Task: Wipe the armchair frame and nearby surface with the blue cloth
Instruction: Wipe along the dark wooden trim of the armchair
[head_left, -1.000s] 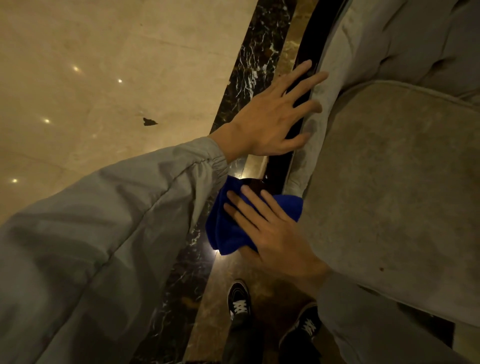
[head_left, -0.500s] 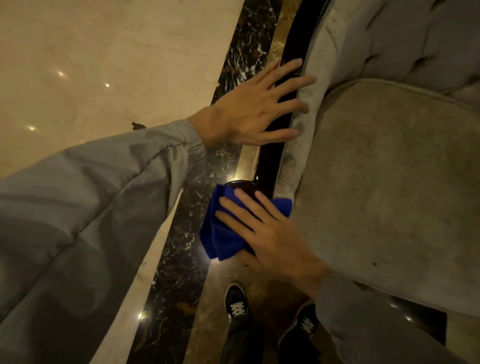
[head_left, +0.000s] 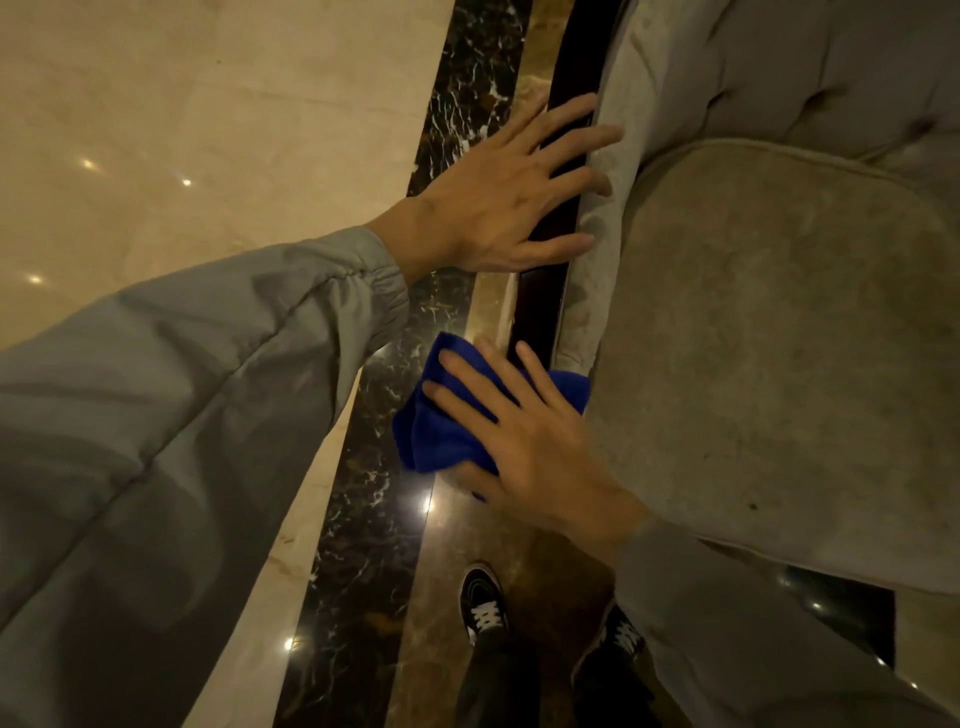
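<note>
A grey upholstered armchair (head_left: 779, 338) fills the right side, with a dark glossy wooden frame (head_left: 540, 306) running along its left armrest. My left hand (head_left: 504, 197) lies flat with fingers spread across the frame and the armrest padding. Lower down, my right hand (head_left: 530, 441) presses the folded blue cloth (head_left: 441, 431) against the front end of the frame. The cloth's right corner shows beside the seat cushion edge; part of it is hidden under my palm.
Polished beige marble floor (head_left: 208, 130) spreads to the left, crossed by a dark veined marble strip (head_left: 363, 493) and a brown band beside the chair. My two black shoes (head_left: 483, 608) stand at the bottom, close to the chair's front corner.
My right hand and the cloth have shifted slightly along the front end of the frame. My left hand stays spread on the armrest. The view has tilted a little.
</note>
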